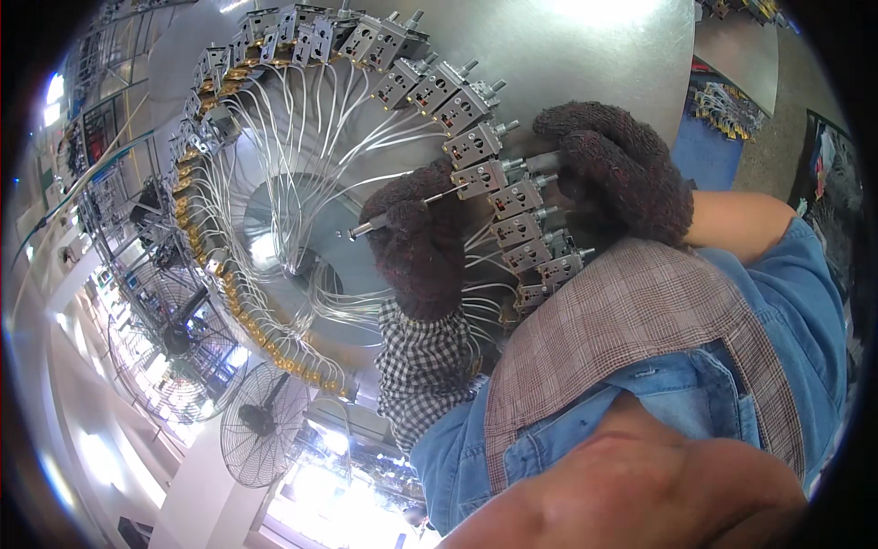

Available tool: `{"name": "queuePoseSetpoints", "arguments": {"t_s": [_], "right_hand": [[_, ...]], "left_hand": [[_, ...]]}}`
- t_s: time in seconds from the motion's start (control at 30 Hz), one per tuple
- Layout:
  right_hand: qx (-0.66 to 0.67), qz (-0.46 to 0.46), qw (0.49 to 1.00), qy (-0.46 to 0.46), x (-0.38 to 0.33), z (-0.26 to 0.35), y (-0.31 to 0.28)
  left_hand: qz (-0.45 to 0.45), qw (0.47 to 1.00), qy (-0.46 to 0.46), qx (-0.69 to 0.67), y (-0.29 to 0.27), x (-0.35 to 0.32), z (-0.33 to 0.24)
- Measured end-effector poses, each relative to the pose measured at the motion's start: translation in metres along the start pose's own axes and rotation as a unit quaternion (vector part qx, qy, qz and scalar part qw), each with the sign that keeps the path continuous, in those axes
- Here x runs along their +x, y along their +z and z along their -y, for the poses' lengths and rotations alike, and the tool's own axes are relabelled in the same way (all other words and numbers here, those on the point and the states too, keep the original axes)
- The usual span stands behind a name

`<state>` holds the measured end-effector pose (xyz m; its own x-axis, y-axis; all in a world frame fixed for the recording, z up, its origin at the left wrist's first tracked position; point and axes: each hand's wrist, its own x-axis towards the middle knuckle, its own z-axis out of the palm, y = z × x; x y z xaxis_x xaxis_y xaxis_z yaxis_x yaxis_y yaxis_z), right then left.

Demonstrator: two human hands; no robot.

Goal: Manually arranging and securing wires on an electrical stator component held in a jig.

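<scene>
Bright light fills a workshop where a wire-caged fan [262, 421] stands at the lower left, and a smooth metal surface [585, 64] shines at the top. Small metal boxes [368, 43] with short threaded shafts form the upper and right part of a wide ring, brass-coloured pieces [240, 306] line its left and lower side, and thin white wires [291, 105] run inward from it toward the centre. The left hand [421, 242], in a dark knitted glove, is inside the ring, its fingers closed around a slim metal tool [445, 194] whose thin end reaches a box [477, 178] on the right side. The right hand [626, 169], gloved alike, is outside the ring beside that box's shaft, its fingers curled; whether they grip the shaft, I cannot tell
</scene>
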<state>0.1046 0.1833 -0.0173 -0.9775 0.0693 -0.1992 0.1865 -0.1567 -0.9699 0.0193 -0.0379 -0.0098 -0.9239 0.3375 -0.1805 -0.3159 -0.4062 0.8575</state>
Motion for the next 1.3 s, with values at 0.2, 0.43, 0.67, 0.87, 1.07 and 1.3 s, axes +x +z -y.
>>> {"name": "queuePoseSetpoints", "arguments": {"t_s": [0.2, 0.43, 0.67, 0.87, 1.07, 1.3], "right_hand": [[0.063, -0.020, 0.997, 0.045, 0.005, 0.012, 0.002], [0.111, -0.054, 0.990, 0.062, 0.004, 0.014, 0.004], [0.096, -0.012, 0.993, 0.066, 0.003, 0.019, 0.001], [0.117, -0.039, 0.989, 0.077, 0.002, 0.019, 0.004], [0.024, -0.030, 0.998, 0.040, 0.004, 0.018, 0.002], [0.069, -0.020, 0.997, 0.026, 0.004, 0.011, -0.002]], "left_hand": [[-0.050, 0.988, -0.060, -0.132, -0.009, -0.002, -0.003], [-0.059, 0.996, -0.052, -0.045, 0.005, 0.000, -0.007], [0.020, 1.000, 0.007, -0.002, -0.002, 0.003, 0.000], [0.019, 1.000, 0.005, 0.001, -0.002, 0.002, 0.001], [0.033, 0.999, -0.001, -0.007, -0.004, 0.003, 0.000], [0.043, 0.999, -0.012, -0.029, 0.001, 0.002, -0.003]]}}
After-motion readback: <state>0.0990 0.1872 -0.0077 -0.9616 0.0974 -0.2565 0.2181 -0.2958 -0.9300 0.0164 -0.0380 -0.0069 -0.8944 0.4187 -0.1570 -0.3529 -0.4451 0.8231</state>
